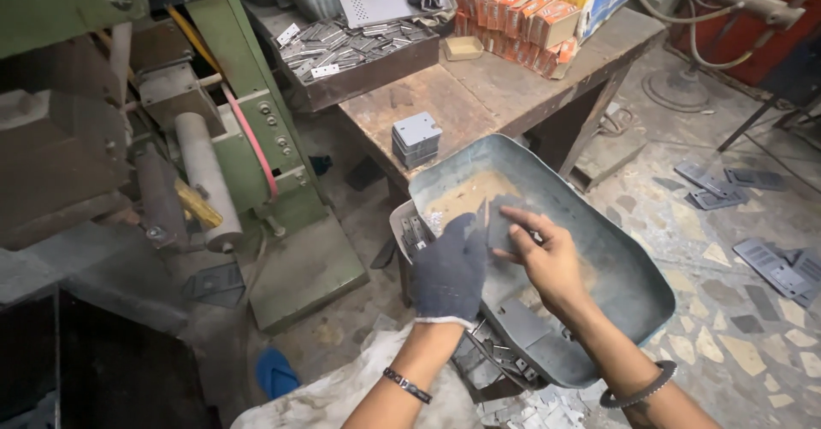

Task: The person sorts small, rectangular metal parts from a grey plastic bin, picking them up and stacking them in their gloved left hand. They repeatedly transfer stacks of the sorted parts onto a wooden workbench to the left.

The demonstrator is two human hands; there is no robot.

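Green press machine at nine o'clock; a tray of metal plates and orange cartons on the wooden surface at twelve.

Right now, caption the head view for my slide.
Gloved left hand and bare right hand handle a flat metal piece over a metal tray.

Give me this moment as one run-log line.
left hand: gloved, on flat grey plate | right hand: bare, fingers on same plate | metal tray: beneath hands | plate stack: on wooden table
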